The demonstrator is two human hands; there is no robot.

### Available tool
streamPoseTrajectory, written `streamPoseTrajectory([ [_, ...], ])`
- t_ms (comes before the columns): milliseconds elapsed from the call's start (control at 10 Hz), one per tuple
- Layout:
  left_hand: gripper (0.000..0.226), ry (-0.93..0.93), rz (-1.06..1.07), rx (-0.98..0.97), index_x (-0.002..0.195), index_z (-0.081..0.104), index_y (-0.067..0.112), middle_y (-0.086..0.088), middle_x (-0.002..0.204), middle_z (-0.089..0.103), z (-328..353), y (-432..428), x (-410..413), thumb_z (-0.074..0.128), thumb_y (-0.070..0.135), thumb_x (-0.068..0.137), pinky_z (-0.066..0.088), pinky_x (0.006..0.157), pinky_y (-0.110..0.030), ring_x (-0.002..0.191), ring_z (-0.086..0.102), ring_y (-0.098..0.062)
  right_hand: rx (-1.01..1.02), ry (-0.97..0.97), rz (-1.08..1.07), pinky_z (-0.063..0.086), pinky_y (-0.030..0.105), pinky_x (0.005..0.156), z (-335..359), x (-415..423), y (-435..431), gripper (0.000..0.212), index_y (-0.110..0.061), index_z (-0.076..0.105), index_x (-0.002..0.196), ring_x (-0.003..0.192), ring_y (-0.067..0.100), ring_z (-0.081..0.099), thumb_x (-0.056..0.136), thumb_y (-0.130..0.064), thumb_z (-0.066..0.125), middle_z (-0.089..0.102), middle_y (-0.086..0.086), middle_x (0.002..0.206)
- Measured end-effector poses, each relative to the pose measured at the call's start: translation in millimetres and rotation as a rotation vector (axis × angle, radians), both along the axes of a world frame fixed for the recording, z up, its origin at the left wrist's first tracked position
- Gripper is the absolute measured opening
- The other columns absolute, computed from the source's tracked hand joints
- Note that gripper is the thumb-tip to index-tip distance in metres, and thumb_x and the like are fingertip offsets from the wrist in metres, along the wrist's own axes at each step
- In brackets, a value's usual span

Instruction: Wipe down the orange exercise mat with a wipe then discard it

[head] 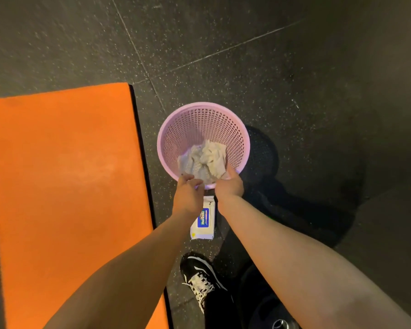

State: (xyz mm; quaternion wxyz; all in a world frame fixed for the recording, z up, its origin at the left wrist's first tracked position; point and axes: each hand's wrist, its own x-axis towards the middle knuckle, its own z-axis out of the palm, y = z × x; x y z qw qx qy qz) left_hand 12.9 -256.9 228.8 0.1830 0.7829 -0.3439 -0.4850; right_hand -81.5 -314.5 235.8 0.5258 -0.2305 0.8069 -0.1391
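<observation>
The left hand and right hand reach over the near rim of the pink basket, beside the orange mat, so the crumpled wipe drops inside; whether the fingers grip it cannot be told.

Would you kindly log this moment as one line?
step: discard | wipe: crumpled, over pink basket | left hand, right hand: at its near edge, grip unclear | orange mat: left of basket

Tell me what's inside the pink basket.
Crumpled whitish wipes show inside the pink basket. The left hand and right hand cover its near rim; the bottom under the wipes is hidden.
</observation>
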Motion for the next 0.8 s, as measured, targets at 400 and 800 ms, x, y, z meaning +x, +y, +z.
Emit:
streamPoseTrajectory([
  [400, 0.035, 0.091, -0.086, 0.104, 0.128, 0.063, 0.007, -0.020, 0.141, 0.048, -112, -9, 7, 0.054, 0.017, 0.095, 0.044, 0.107, -0.050, 0.133, 0.047, -0.038, 0.147, -0.054, 0.134, 0.048, 0.034, 0.092, -32, 20, -17, 0.054, -0.017, 0.046, 0.148, 0.125, 0.031, 0.057, 0.097, -0.011, 0.064, 0.058, 0.010, 0.138],
  [800, 0.056, -0.215, -0.168, 0.194, 0.148, 0.043, 0.030, 0.000, 0.160, 0.033, 66, 100, 48, 0.056, 0.033, 0.094, 0.020, 0.118, -0.057, 0.152, 0.018, -0.019, -0.013, 0.008, 0.543, 0.040, 0.039, 0.112, 94, 69, 86, 0.040, -0.016, 0.055, 0.143, 0.135, 0.028, 0.049, 0.104, -0.020, 0.046, 0.050, 0.007, 0.150],
])
